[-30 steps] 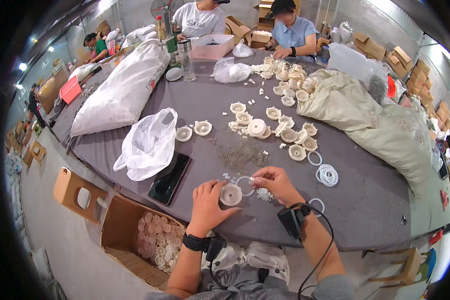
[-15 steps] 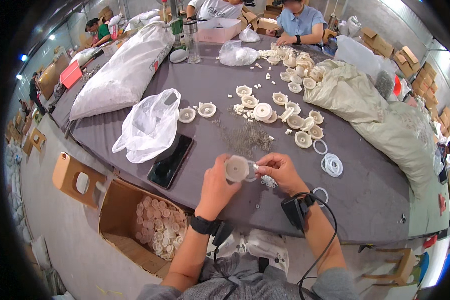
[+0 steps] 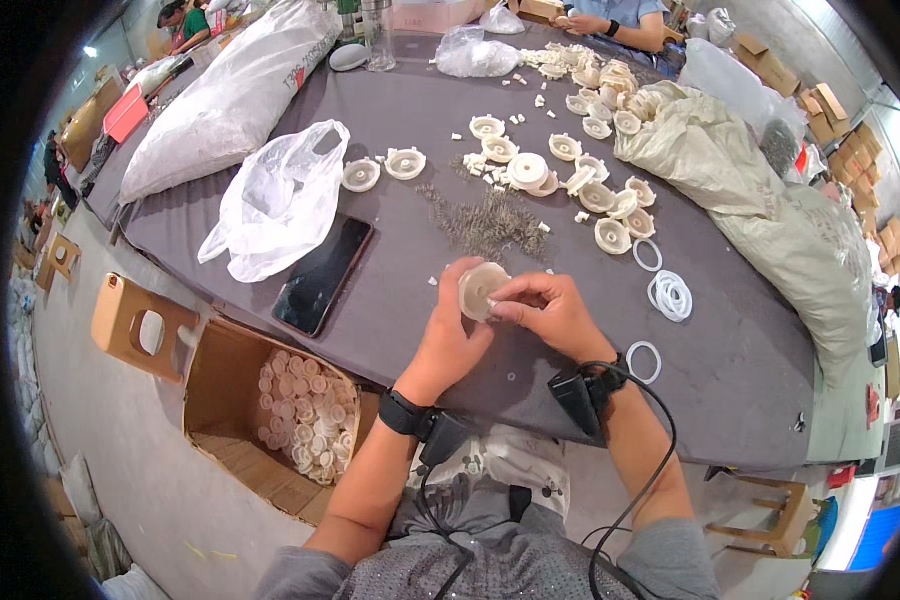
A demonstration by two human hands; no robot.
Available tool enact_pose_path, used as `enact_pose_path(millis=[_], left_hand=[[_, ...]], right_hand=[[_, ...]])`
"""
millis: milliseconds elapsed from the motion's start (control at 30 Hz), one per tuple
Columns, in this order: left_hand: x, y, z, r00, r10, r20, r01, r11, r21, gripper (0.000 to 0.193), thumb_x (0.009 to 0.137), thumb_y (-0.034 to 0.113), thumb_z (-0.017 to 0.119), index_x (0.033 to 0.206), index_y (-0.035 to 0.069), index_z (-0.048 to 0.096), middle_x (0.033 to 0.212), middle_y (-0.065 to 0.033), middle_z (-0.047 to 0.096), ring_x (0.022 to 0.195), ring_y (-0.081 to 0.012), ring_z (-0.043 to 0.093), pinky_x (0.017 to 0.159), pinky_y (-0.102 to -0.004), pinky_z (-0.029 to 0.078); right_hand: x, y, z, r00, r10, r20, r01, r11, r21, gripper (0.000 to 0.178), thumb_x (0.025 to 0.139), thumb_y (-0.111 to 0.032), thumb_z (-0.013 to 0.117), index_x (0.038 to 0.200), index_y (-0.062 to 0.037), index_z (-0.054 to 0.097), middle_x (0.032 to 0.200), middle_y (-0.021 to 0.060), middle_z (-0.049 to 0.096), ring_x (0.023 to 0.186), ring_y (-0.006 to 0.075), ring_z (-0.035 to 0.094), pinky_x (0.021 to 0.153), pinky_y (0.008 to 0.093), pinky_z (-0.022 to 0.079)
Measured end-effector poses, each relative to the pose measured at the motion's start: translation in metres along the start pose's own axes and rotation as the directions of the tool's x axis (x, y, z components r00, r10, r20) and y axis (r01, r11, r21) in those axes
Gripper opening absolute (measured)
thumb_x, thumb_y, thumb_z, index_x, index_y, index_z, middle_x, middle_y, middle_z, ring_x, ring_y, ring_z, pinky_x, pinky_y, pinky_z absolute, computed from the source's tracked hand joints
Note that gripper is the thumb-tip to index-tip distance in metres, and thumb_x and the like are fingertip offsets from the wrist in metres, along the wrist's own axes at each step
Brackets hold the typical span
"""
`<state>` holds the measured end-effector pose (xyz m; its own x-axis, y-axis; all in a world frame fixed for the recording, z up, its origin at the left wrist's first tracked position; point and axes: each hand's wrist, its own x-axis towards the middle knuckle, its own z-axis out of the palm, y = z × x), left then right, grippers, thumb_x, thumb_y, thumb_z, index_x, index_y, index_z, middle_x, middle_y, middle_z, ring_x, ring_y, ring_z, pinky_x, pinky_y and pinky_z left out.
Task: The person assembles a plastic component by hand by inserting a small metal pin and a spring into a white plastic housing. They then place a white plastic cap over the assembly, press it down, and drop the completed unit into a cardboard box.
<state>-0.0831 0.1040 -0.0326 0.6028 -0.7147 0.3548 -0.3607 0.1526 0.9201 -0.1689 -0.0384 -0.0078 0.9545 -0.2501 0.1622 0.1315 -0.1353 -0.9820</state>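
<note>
Held up over the table's near edge is a round cream plastic cap (image 3: 478,284), its hollow face turned up. My left hand (image 3: 446,335) grips it by the rim, fingers behind and thumb in front. From the right, my right hand (image 3: 552,314) has its thumb and fingertips pinched on a small white plastic piece (image 3: 492,303) at the cap's face. Most of that piece is hidden by the fingers. Beyond my hands lies a heap of small metal springs (image 3: 490,225). More cream caps (image 3: 527,172) are spread farther back, with small white pieces among them.
White rings (image 3: 670,296) lie right of my hands. A phone (image 3: 322,277) and a white plastic bag (image 3: 278,205) are on the left. An open carton (image 3: 220,425) of round parts stands below the table edge. Large sacks (image 3: 232,95) flank the table; a co-worker's hand (image 3: 582,24) is at the far side.
My hands have come closer together and slightly up. The right fingers moved from beside the cap onto its face. The pale ring seen next to the cap is no longer distinct. The view has shifted.
</note>
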Motion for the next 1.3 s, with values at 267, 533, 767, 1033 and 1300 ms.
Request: enact_pose_path(millis=[267,533,767,1033,1300], left_hand=[[-0.001,-0.005,-0.001,0.997,-0.056,0.062,0.069,0.971,-0.23,0.061,0.07,-0.003,0.053,0.125,0.006,0.028,0.113,-0.0102,0.043,0.105,-0.0181,0.046,0.089,-0.0299,0.039],[0.001,-0.002,-0.003,0.999,0.003,0.049,0.005,0.987,-0.159,0.053,0.078,0.005,0.055,0.126,0.004,0.031,0.117,-0.0086,0.045,0.108,-0.0157,0.044,0.091,-0.0285,0.037],[0.002,-0.009,-0.002,0.999,-0.051,0.005,0.051,0.991,-0.12,0.043,0.079,0.004,0.056,0.12,0.001,0.042,0.111,-0.0113,0.052,0.102,-0.0179,0.05,0.087,-0.0289,0.039],[0.001,-0.01,-0.005,0.993,-0.118,0.018,0.119,0.984,-0.132,0.04,0.08,-0.002,0.051,0.119,-0.001,0.047,0.108,-0.0078,0.055,0.097,-0.013,0.051,0.085,-0.0256,0.04],[0.001,-0.006,-0.005,0.997,-0.072,-0.017,0.072,0.997,0.022,0.038,0.078,-0.003,0.048,0.116,0.0,0.048,0.103,-0.01,0.056,0.094,-0.0175,0.052,0.084,-0.0276,0.04]], right_hand=[[0.0,-0.004,0.001,0.991,0.133,0.005,-0.132,0.984,0.116,0.014,0.077,-0.004,0.063,0.09,0.0007,0.062,0.077,0.0047,0.063,0.065,0.0072,0.056,0.058,0.0205,0.045],[0.0,-0.001,0.001,0.993,0.116,-0.009,-0.115,0.992,0.054,0.014,0.079,-0.011,0.063,0.09,-0.0011,0.064,0.08,0.0037,0.064,0.068,0.0073,0.056,0.057,0.0209,0.045],[0.0,-0.004,0.006,0.996,0.08,-0.04,-0.082,0.996,-0.039,0.015,0.08,-0.009,0.062,0.091,0.0005,0.062,0.082,0.0035,0.062,0.072,0.0081,0.056,0.061,0.0217,0.046],[0.0,-0.001,0.01,0.995,0.061,-0.079,-0.067,0.995,-0.08,0.014,0.08,-0.009,0.06,0.09,0.0019,0.061,0.083,0.0058,0.063,0.075,0.0107,0.059,0.065,0.0232,0.049],[0.0,-0.006,0.016,0.99,0.075,-0.118,-0.086,0.992,-0.091,0.013,0.081,-0.007,0.059,0.09,0.0026,0.059,0.082,0.0076,0.063,0.074,0.0114,0.06,0.066,0.0237,0.049]])
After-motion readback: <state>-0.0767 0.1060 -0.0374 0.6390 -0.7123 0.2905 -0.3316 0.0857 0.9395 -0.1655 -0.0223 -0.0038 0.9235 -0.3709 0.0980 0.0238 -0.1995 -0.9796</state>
